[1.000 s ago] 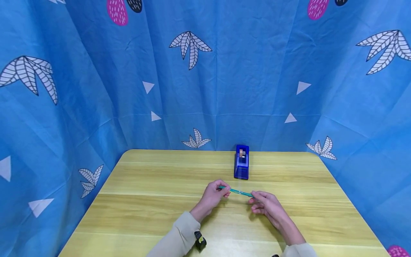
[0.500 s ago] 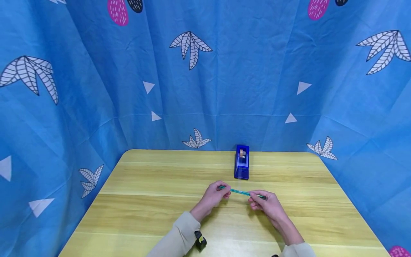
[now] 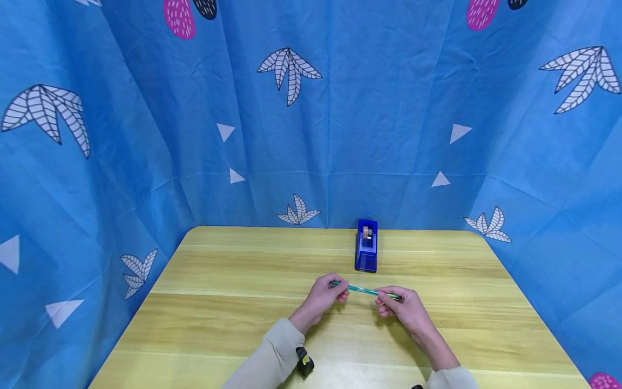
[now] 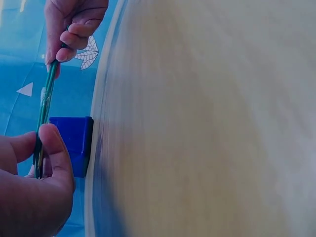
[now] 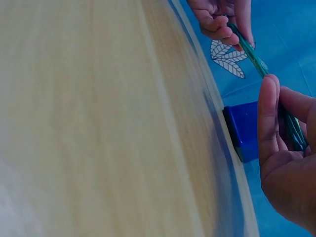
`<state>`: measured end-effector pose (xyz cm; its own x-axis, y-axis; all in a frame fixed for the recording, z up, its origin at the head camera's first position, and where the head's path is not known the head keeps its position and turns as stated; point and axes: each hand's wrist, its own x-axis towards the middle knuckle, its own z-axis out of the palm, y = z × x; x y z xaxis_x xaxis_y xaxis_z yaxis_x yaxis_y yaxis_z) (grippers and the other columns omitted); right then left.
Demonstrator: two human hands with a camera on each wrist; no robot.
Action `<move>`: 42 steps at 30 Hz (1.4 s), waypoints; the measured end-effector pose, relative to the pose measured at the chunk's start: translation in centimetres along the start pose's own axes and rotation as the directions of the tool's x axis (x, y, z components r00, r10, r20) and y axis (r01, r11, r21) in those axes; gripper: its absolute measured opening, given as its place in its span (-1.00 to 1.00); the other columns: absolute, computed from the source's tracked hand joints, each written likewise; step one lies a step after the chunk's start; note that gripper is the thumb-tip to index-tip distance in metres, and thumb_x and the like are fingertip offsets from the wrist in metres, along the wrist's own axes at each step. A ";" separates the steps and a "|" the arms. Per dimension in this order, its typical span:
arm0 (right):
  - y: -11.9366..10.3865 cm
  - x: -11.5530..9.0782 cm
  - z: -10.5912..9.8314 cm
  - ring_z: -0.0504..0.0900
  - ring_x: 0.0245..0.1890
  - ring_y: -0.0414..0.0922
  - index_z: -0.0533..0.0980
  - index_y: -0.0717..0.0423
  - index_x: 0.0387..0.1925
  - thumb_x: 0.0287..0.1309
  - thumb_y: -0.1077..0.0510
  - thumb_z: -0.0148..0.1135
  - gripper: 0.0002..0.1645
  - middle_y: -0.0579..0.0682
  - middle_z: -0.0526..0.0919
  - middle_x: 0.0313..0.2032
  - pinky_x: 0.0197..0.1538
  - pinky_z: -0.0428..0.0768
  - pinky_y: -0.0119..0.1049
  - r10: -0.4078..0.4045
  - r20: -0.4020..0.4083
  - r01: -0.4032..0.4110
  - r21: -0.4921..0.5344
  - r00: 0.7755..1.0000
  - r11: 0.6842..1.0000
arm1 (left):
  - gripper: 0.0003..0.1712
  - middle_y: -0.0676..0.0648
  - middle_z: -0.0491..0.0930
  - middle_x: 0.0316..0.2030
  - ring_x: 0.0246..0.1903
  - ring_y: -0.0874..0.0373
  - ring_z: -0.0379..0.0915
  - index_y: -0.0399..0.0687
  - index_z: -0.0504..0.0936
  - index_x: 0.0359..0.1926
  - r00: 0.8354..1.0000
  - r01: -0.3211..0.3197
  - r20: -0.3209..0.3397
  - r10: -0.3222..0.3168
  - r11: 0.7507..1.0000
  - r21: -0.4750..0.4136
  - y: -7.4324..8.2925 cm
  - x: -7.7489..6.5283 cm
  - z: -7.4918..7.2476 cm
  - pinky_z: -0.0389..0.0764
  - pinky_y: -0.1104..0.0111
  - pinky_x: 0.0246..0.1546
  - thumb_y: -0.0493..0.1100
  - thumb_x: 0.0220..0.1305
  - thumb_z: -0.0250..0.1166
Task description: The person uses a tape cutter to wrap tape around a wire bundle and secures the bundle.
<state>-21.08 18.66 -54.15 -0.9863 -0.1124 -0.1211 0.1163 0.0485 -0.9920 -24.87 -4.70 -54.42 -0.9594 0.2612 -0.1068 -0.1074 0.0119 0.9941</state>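
A bundle of thin green sticks [image 3: 362,290], pencil-like in shape, is held level above the table between both hands. Shiny clear tape [image 4: 45,94] seems wrapped about its middle. My left hand [image 3: 326,293] pinches one end between thumb and fingers. Near the other end, my right hand [image 3: 407,309] grips the bundle, and the tip sticks out past its thumb. In the right wrist view the sticks [image 5: 291,129] run down along the right palm, partly hidden by the fingers. Beyond the hands stands a blue tape dispenser [image 3: 366,254].
The hands are over a light wooden table [image 3: 233,324] with rounded far corners. A blue patterned curtain [image 3: 379,135] hangs behind it and along both sides. A black wrist device [image 3: 304,363] sits at the left sleeve.
The right hand has shifted its hold on the sticks: their right end now shows past its thumb, and its fingers are more curled. The left hand has stayed almost still.
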 end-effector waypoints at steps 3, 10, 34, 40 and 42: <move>-0.1 -0.1 0.1 0.74 -0.37 -0.15 0.53 0.46 0.17 0.44 0.27 0.22 -0.60 0.19 0.74 -0.23 -0.19 0.78 -0.30 0.009 -0.013 -0.009 -0.009 1.000 1.000 | -0.84 -0.09 0.67 -0.34 -0.37 0.20 0.57 -0.32 0.62 -0.10 1.000 0.002 -0.002 -0.002 1.000 -0.007 0.1 -0.1 0.1 0.70 0.39 -0.24 -0.26 0.48 0.25; -0.2 -0.3 0.2 0.77 -0.29 -0.04 0.33 0.37 0.42 0.55 0.07 0.11 -0.40 0.32 0.71 -0.06 -0.12 0.79 -0.24 0.065 -0.059 -0.063 0.028 0.996 0.998 | -0.88 -0.09 0.67 -0.34 -0.37 0.20 0.57 -0.31 0.61 -0.11 1.000 -0.003 -0.025 0.003 1.000 -0.002 0.2 0.0 0.1 0.68 0.43 -0.28 -0.29 0.47 0.25; -0.2 -0.1 -0.3 0.66 -0.37 -0.21 0.50 0.32 0.08 0.57 0.01 0.05 -0.58 -0.05 0.69 -0.30 -0.19 0.73 -0.36 0.129 0.098 -0.141 0.121 0.987 0.983 | -0.91 -0.07 0.68 -0.34 -0.34 0.17 0.59 -0.24 0.63 -0.13 0.999 -0.033 -0.021 0.033 0.999 0.012 0.2 0.3 0.1 0.71 0.32 -0.17 -0.28 0.46 0.26; -0.1 0.0 -0.3 0.64 -0.39 -0.24 0.54 0.39 0.06 0.54 0.10 0.11 -0.62 -0.05 0.69 -0.32 -0.23 0.71 -0.41 0.112 0.068 -0.121 0.143 0.991 0.982 | -0.89 -0.09 0.68 -0.31 -0.32 0.16 0.60 -0.24 0.61 -0.12 0.999 -0.032 -0.006 0.032 0.999 0.042 0.1 0.1 0.1 0.71 0.34 -0.19 -0.25 0.48 0.25; 0.0 0.0 -0.3 0.65 -0.39 -0.24 0.57 0.38 0.03 0.52 0.14 0.13 -0.66 -0.04 0.69 -0.33 -0.22 0.72 -0.41 0.106 0.051 -0.113 0.150 0.993 0.982 | -0.87 -0.10 0.69 -0.29 -0.31 0.16 0.61 -0.24 0.60 -0.09 1.000 -0.027 0.002 0.026 0.998 0.049 0.1 0.1 0.2 0.72 0.34 -0.18 -0.23 0.49 0.25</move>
<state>-21.11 19.01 -54.12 -0.9610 -0.1574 -0.2273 0.2429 -0.0882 -0.9660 -24.93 -4.51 -54.28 -0.9613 0.2635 -0.0804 -0.0690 0.0523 0.9962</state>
